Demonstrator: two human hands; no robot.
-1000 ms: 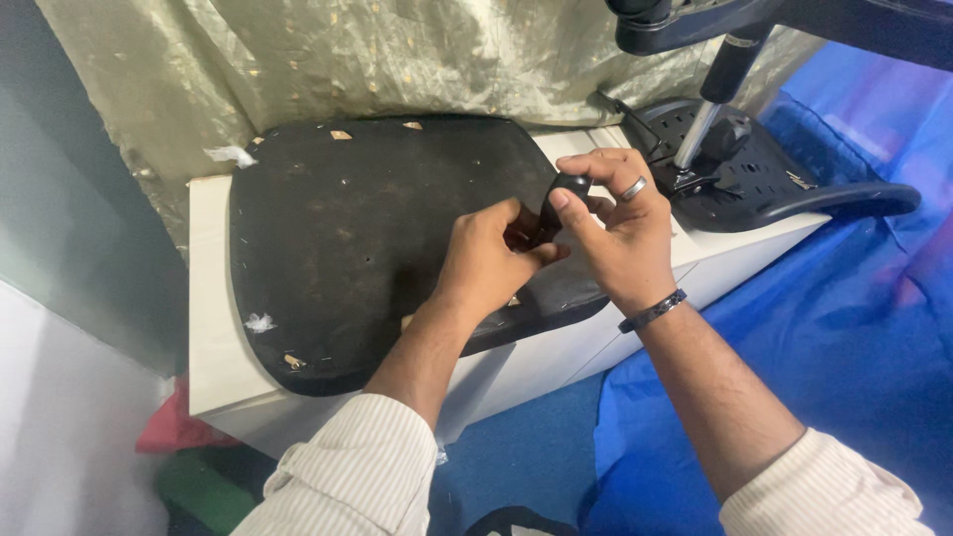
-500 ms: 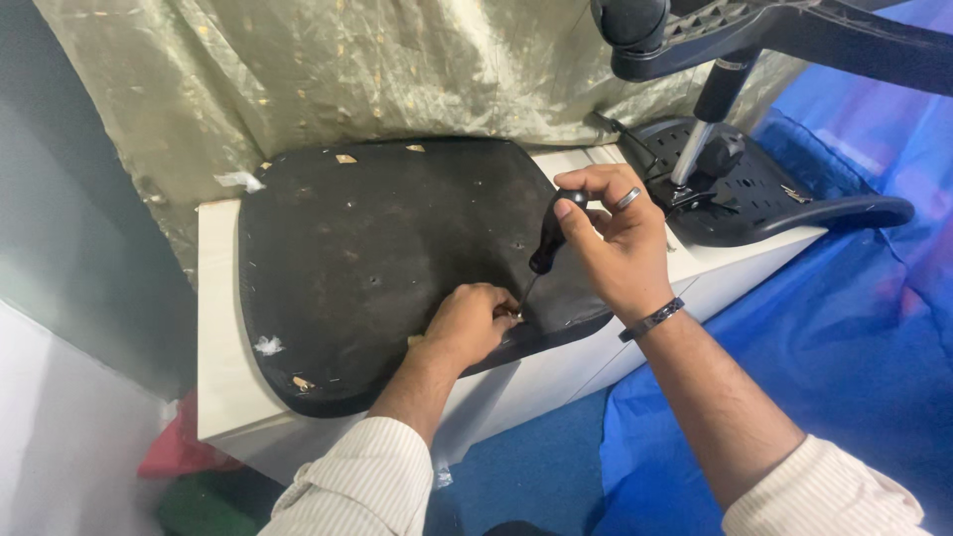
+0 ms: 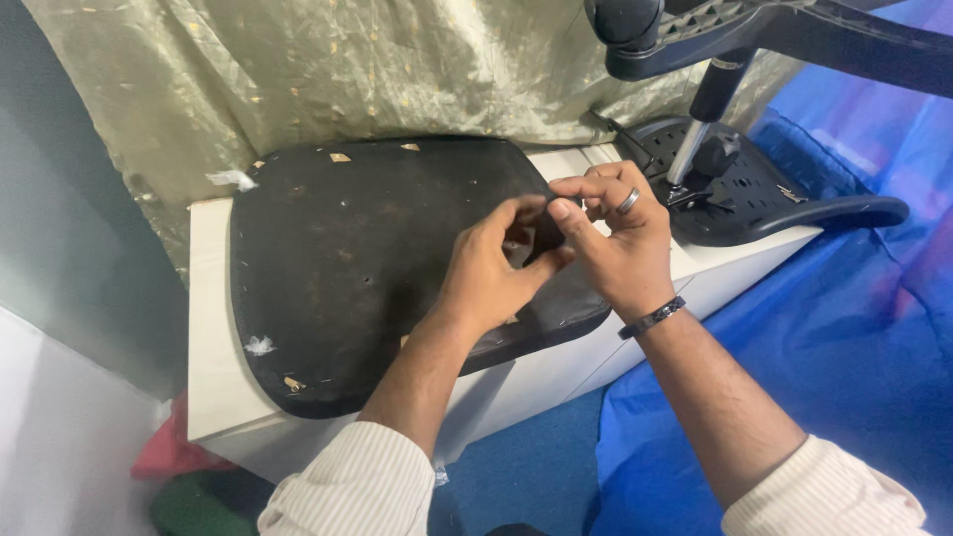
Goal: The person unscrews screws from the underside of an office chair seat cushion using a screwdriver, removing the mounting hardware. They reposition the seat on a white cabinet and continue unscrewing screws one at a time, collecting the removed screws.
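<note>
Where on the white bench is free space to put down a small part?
The left strip of the white bench, beside the black seat pad, is bare. The right end is crowded by the chair base, with both hands nearby.

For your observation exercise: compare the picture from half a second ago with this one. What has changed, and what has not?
The left hand rose off the seat pan to meet the right hand; both now pinch a small dark part. The seat pan, white bench and chair base stayed put.

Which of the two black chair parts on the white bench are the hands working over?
The big flat seat board on the left, dusty with white flecks; the perforated base plate lies apart, right of both hands.
</note>
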